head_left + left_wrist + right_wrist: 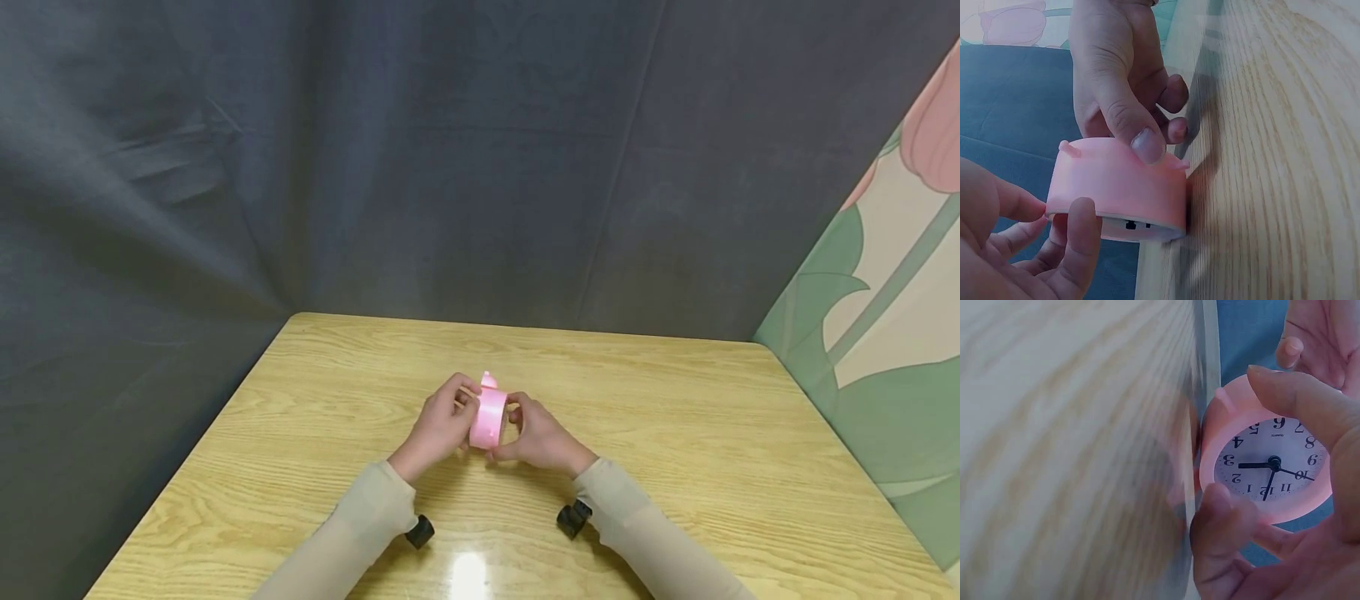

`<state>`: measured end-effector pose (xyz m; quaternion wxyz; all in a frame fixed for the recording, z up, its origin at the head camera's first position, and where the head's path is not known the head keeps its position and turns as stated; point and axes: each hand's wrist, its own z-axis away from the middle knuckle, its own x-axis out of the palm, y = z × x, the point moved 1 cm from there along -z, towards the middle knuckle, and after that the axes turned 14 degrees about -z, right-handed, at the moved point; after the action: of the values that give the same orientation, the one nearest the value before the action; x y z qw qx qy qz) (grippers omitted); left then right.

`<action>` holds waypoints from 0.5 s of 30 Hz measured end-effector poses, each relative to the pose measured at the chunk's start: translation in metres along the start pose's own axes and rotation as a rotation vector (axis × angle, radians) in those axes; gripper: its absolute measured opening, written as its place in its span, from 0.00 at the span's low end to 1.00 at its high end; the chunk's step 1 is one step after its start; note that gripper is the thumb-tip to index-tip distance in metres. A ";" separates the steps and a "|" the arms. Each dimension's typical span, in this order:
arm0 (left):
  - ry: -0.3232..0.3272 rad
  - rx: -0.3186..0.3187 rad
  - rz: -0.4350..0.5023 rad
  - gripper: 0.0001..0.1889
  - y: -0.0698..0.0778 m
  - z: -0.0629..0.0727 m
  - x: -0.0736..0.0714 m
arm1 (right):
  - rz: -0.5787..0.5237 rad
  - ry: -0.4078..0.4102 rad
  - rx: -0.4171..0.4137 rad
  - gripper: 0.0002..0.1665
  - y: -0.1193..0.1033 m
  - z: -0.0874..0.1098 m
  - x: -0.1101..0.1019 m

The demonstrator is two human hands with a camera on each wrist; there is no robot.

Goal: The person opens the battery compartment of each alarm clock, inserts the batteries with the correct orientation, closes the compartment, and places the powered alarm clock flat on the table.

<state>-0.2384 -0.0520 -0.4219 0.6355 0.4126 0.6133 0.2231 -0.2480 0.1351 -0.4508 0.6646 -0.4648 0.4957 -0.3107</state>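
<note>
A small round pink alarm clock point(489, 419) stands on its rim on the table, between both hands. The left hand point(438, 425) pinches its back edge, with thumb and fingers at the rim in the left wrist view. Small black controls point(1131, 225) show on the back there. From the other side, the right hand point(543, 439) grips the clock around its rim. The right wrist view shows the white dial point(1260, 447) with black numerals and hands, upside down in that view. Part of the dial is covered by the right hand's fingers point(1222, 528).
The wooden table point(675, 417) extends around the hands. A dark curtain point(465, 167) hangs behind it and on the left. On the right is a wall covering with a flower pattern point(885, 333). Black wrist cameras point(572, 518) sit under the sleeves.
</note>
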 end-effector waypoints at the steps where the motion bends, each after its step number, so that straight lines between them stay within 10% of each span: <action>1: -0.001 0.005 0.000 0.09 0.000 0.000 0.000 | 0.006 0.005 -0.005 0.55 -0.001 0.000 0.000; 15: 0.051 -0.001 -0.030 0.09 -0.005 0.000 -0.001 | 0.161 0.115 -0.081 0.55 -0.011 0.009 -0.004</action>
<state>-0.2397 -0.0554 -0.4259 0.6229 0.3973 0.6355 0.2243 -0.2404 0.1373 -0.4388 0.6386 -0.4315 0.5808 -0.2622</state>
